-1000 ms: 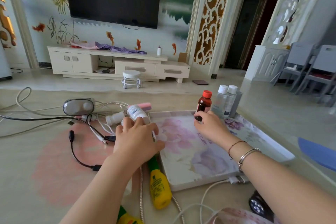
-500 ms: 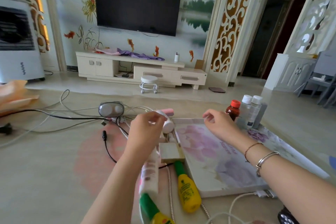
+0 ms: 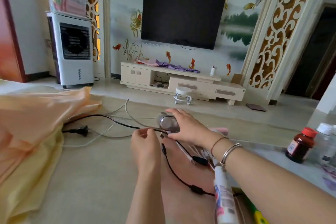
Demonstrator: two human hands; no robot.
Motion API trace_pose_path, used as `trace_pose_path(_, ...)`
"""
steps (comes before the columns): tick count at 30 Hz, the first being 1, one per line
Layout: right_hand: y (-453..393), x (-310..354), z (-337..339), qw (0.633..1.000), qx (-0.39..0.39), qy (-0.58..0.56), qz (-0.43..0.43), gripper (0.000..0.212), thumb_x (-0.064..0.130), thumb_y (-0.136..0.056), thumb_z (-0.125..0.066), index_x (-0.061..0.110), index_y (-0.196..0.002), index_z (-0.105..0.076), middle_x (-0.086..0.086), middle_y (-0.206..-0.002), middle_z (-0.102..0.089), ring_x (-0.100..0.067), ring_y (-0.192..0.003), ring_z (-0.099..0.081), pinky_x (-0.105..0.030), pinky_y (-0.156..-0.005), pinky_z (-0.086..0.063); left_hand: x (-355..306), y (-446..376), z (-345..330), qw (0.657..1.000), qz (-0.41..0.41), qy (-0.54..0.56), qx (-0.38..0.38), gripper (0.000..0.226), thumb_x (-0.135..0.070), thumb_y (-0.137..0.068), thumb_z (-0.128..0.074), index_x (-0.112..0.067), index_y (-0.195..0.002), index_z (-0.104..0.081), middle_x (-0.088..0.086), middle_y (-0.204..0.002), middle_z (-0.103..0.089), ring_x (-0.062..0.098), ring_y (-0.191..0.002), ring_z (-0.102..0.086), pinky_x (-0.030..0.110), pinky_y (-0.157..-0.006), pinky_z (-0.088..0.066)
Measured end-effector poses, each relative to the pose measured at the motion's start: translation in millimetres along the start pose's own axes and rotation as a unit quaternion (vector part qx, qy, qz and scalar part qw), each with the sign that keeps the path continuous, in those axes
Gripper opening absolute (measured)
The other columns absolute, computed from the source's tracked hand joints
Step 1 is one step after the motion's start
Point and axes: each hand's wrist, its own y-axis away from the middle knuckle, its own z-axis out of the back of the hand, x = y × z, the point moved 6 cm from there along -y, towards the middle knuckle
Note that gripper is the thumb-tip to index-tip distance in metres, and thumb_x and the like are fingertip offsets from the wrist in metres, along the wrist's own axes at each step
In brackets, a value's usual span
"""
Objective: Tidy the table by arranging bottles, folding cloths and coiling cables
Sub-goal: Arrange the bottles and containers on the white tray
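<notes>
While the bottles wait at the right edge of the frame, I am working the cable tangle in the middle. Right hand (image 3: 189, 129) reaches across and grips the grey rounded plastic device (image 3: 168, 123) from above, fingers curled over its top, thumb low on the near side; I judge this pins it so the lead running to it can be freed without dragging the unit.

Left hand (image 3: 145, 142) sits just beside it, lower centre, fingertips pinched on the thin black cable (image 3: 116, 122). That cable runs off to the left toward a black two-pin plug (image 3: 80, 130) lying beside the cloth. Holding it close to the device gives a start point for coiling, by my reading.

A second black lead with an inline switch (image 3: 195, 189) loops down toward the lower right, slack. White cables (image 3: 101, 133) cross under the black one, middle left, loose and uncoiled.

Peach and yellow cloth (image 3: 36, 132) is heaped at the left, unfolded, rumpled.

Dark brown bottle with a red cap (image 3: 300, 146) stands upright at the right edge, with clear bottles just beside it, blurred. A white tube with printed label (image 3: 224, 198) lies under my right forearm, lower right, beside a yellow and green bottle partly cut off by the frame.

Cables and cloth both remain to be done.
</notes>
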Motion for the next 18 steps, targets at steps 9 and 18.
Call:
trace_pose_path(9, 22, -8, 38, 0.986, -0.153, -0.053, -0.040, 0.047, 0.044, -0.082, -0.065, 0.029, -0.123, -0.048, 0.008, -0.106, -0.062, -0.016, -0.093, -0.060, -0.030, -0.074, -0.050, -8, 21, -21, 0.995, -0.075, -0.060, 0.040, 0.011, -0.014, -0.086, -0.051, -0.017, -0.087, -0.062, -0.003, -0.087, -0.064, 0.019, -0.086, -0.059, 0.029, -0.074, -0.042)
trace_pose_path(18, 136, -133, 107, 0.932, -0.243, -0.187, -0.193, 0.042, 0.021, -0.072, -0.076, 0.020, -0.107, -0.052, 0.002, -0.103, -0.059, -0.011, -0.086, -0.055, -0.020, -0.067, -0.042, -16, 94, -89, 0.909, -0.271, -0.208, 0.237, 0.015, -0.023, -0.085, -0.055, -0.024, -0.097, -0.063, -0.009, -0.103, -0.059, 0.022, -0.100, -0.055, 0.043, -0.085, -0.048)
